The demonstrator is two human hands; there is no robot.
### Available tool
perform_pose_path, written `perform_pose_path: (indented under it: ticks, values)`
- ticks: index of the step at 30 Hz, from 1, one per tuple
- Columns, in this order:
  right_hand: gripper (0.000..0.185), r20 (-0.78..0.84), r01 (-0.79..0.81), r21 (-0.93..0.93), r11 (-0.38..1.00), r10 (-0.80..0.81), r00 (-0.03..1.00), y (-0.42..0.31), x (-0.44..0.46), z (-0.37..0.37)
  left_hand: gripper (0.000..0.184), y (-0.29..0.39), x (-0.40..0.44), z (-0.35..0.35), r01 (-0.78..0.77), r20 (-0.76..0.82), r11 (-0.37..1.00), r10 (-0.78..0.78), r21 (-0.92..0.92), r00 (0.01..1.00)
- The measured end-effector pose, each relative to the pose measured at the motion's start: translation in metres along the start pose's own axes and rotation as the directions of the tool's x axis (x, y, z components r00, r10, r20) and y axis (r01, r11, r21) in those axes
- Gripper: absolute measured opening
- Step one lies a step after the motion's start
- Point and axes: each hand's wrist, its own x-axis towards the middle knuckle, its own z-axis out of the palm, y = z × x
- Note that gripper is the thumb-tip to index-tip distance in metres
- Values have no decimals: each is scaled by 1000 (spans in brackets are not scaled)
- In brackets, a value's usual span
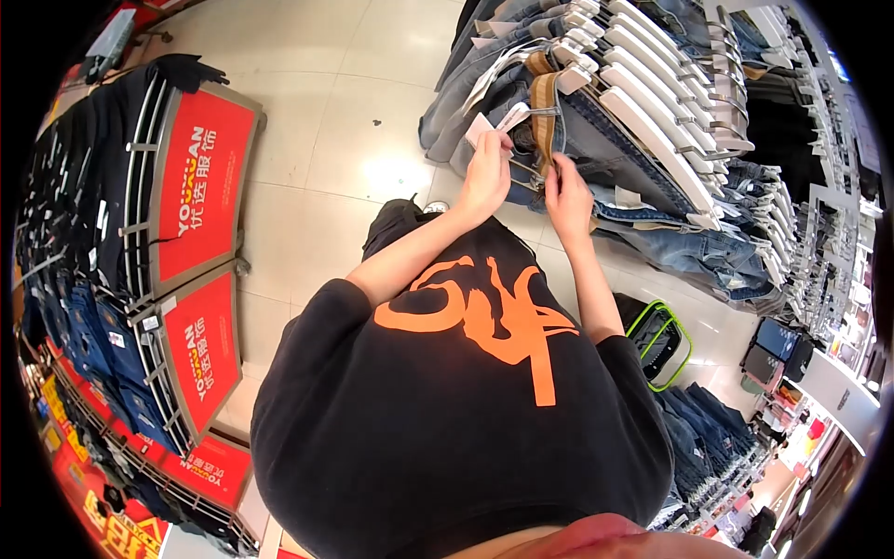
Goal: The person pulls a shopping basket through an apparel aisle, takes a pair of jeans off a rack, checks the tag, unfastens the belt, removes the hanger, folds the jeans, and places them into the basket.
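Grey-blue jeans (pixel 596 140) hang from the rack in front of me, with a tan striped belt (pixel 543 98) threaded at the waist. My left hand (pixel 489 177) is closed, its fingertips pinching a pale paper tag (pixel 478 129) beside the waistband. Just to the right, my right hand (pixel 569 200) has its thumb and fingers closed on the lower part of the belt. Part of the belt near the fingers is hidden.
White hangers (pixel 643 112) with more jeans fill the rack at upper right. Red-signed shelving (pixel 207 186) with folded dark trousers stands left. A green-rimmed basket (pixel 663 345) is on the tiled floor (pixel 307 121) at right. Further jeans (pixel 703 433) hang at lower right.
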Motion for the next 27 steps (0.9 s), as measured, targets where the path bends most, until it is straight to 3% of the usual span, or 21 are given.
perform_pose_path:
  ticks: [3,6,8,10,11,14,15,18,23,26,27]
  values:
    - [24,39,-41,3,999,41,998,-5,-1,-8,16,3,-1,1,-35,-127,999,32,-26,991]
    - [26,120,-45,72,996,36,992,-14,-1,-16,18,10,5,-8,93,-7,991,-94,-95,996]
    - [42,185,-26,28,999,20,983,-10,-2,-25,19,-1,10,-14,-6,207,999,-4,48,978]
    - [51,223,-140,80,987,119,967,-11,-5,-29,21,4,13,-24,-127,433,978,44,163,900]
    - [57,244,-197,92,976,170,955,-9,-9,-28,18,10,12,-26,-150,453,966,40,209,891]
    - [57,282,25,-50,998,-10,960,-1,-13,-28,14,14,18,-19,-203,521,920,-2,335,853]
    - [56,333,64,-108,992,-24,943,0,-13,-28,8,9,17,-12,-367,449,852,180,374,876]
    - [56,365,36,-196,980,39,930,7,-15,-25,6,4,19,1,-531,349,731,408,429,844]
    - [55,333,-102,-90,991,126,934,-1,-7,-35,6,17,22,7,-156,22,965,155,209,988]
    - [53,368,-175,46,983,146,918,0,-1,-43,8,17,21,9,1,27,980,-6,198,1000]
    - [52,410,-276,95,957,215,886,-4,2,-50,8,18,24,7,-1,38,984,-5,180,999]
